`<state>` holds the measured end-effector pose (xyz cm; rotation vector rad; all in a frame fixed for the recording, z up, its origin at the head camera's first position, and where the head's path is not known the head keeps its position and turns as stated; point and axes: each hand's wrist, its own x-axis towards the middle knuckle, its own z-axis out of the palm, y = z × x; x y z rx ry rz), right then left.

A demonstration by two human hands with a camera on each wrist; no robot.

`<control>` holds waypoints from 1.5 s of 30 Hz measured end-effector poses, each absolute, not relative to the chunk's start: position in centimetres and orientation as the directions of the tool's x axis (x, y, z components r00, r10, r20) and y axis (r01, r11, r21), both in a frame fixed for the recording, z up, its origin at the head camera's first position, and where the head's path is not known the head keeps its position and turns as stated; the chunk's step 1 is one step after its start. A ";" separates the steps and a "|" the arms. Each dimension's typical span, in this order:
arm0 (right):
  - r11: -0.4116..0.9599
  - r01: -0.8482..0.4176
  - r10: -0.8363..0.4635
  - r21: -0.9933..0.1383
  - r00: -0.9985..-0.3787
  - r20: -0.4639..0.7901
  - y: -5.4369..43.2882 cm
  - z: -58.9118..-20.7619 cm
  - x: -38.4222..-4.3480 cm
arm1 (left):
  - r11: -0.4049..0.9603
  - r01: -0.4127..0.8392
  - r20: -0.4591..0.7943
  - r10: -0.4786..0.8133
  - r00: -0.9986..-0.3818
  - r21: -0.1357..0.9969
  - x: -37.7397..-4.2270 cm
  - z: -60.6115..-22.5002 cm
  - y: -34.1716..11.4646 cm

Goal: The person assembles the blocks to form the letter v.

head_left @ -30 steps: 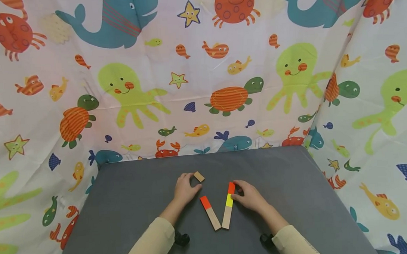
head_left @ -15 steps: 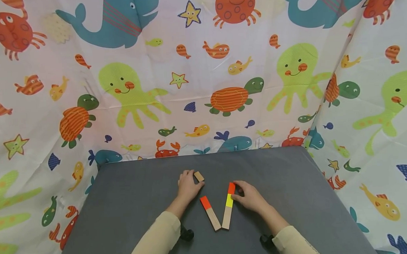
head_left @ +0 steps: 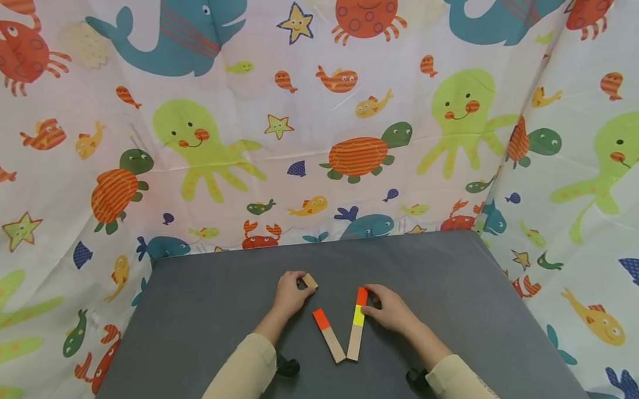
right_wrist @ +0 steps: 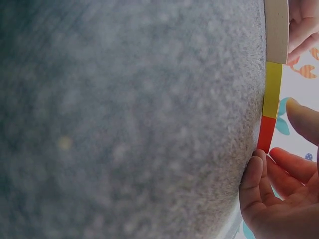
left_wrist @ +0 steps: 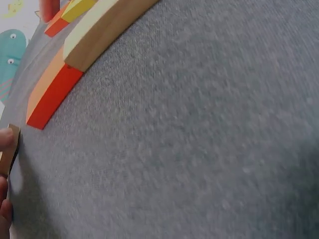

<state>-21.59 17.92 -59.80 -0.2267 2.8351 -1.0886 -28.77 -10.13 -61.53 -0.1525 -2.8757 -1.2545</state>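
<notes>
My left hand [head_left: 288,297] pinches a small plain wooden block [head_left: 311,281] between thumb and fingers, near the table's far middle. At the left wrist view's edge only the fingertips and part of that block [left_wrist: 13,133] show. Beside my right hand [head_left: 391,308] runs a straight row: a red block [head_left: 362,295], a yellow block [head_left: 359,315] and a longer plain block [head_left: 354,342]. Right fingertips touch the red block's far end; the thumb is close to the yellow block. Left of it slants a second row, with a red block [head_left: 321,318] and a longer plain block [head_left: 333,344].
The two rows meet at their near ends in a V on the grey table [head_left: 213,320]. Behind the table hangs a white curtain [head_left: 308,182] printed with sea animals. A dark wrist device [head_left: 288,367] sits below the left sleeve.
My left hand went slightly right and forward, then came back toward me and left, the small wooden block shifting a little with it. The right hand and both rows have stayed put.
</notes>
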 end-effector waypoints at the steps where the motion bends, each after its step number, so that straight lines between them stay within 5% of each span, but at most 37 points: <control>1: 0.734 -0.104 -0.174 -0.671 -0.984 -0.037 17.9 -59.8 -21.6 | 0.666 0.091 0.043 0.088 -0.995 0.741 -28.7 -61.5 -10.3; 45: 0.742 -0.105 -0.174 -0.662 -0.984 -0.039 17.9 -59.9 -21.5 | 0.613 0.098 -0.016 0.177 -0.984 0.784 -24.5 -61.1 -11.8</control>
